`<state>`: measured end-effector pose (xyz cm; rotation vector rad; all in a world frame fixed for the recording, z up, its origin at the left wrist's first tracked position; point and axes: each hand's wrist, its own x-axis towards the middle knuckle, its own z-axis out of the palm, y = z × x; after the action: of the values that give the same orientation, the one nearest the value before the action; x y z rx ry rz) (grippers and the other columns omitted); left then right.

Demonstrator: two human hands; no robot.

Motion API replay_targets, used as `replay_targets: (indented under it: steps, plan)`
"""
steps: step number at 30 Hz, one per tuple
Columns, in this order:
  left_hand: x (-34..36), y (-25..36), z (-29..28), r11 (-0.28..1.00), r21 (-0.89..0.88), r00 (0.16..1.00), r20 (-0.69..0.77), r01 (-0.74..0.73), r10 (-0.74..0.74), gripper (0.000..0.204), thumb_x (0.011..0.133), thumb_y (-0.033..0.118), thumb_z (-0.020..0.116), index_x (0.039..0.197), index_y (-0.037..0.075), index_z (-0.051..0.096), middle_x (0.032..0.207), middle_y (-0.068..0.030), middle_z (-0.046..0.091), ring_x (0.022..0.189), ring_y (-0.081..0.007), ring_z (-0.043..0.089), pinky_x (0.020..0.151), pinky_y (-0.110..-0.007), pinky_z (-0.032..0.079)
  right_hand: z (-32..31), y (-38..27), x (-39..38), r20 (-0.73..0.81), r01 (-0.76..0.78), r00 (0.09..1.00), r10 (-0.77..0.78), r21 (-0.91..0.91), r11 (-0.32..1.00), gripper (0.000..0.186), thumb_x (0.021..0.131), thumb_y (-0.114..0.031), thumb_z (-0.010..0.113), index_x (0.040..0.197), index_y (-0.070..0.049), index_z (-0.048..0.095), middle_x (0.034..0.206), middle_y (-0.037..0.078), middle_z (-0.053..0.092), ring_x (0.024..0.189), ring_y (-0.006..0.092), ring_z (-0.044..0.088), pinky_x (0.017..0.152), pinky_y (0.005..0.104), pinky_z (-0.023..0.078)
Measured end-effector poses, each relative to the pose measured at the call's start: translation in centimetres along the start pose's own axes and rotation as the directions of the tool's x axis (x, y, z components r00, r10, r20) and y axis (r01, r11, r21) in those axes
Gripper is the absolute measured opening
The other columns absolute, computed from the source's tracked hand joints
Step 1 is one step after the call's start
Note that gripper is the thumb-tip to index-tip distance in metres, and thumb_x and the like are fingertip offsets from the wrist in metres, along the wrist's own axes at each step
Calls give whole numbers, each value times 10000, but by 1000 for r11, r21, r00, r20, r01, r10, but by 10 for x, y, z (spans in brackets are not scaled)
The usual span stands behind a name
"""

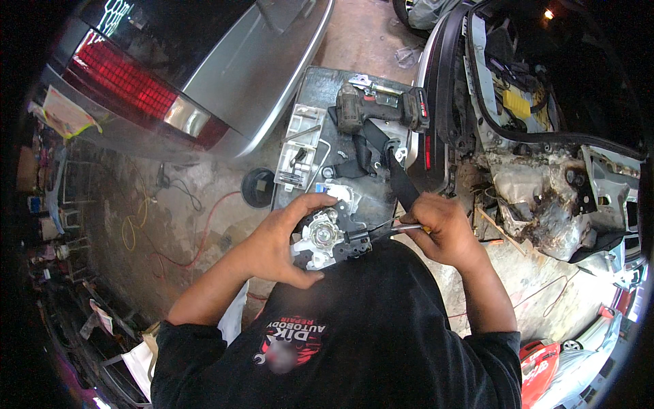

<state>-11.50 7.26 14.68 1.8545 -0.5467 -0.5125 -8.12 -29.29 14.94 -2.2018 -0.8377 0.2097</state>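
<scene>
My left hand is wrapped round a seat belt retractor, its round metal and white plastic middle facing up. In my right hand is a screwdriver, a thin metal shaft with a bit of yellow at the grip. Its shaft points left at the retractor's black plastic side; whether the tip touches cannot be made out. Black belt webbing runs from the bench down to my right hand, and part of it is hidden behind the fingers.
Ahead, a dark bench carries a black cordless drill and a pale plastic tray. A silver car's rear stands left, a stripped car body right. A round black container and a red hose lie on the floor.
</scene>
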Motion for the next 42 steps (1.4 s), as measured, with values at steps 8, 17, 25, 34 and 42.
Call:
replay_targets:
  steps: [8,17,25,34,42]
  plan:
    - [-1,5,-1,995,85,998,-10,-54,55,1061,631,244,1000,1545,76,489,1399,-188,669,1290,-357,700,1118,-449,540,0,-3,2,14,13,1000,-14,15,1000,226,830,-73,855,921,-33,653,881,150,648,868,421,670,749,515,531]
    - [-7,3,1,997,77,999,-31,14,-12,1075,594,246,1037,1508,27,514,1496,-221,635,1451,-375,619,1221,-467,475,-10,14,-4,-84,1,996,-1,-1,1000,211,838,-44,866,880,-25,660,818,161,628,791,408,650,687,480,500]
    - [-2,3,1,995,73,997,-39,-68,71,1034,625,233,1023,1500,35,510,1447,-220,650,1396,-391,649,1187,-470,501,-15,11,-2,-93,-29,995,31,15,999,163,850,-42,864,886,-33,705,820,155,644,784,400,655,683,477,500]
    - [2,11,0,991,85,994,-30,-99,102,997,677,220,977,1535,69,493,1370,-220,679,1267,-412,720,1094,-473,555,-2,8,-3,-18,23,1000,-23,2,1000,186,792,13,858,896,-8,705,872,151,708,816,358,709,726,433,536]
    - [0,6,1,999,47,1000,-19,-7,8,1125,591,245,1004,1584,83,499,1493,-188,638,1378,-377,668,1158,-451,530,3,5,-2,-1,11,1000,-11,8,1000,212,778,-12,869,911,-21,705,893,139,710,853,377,712,760,454,554]
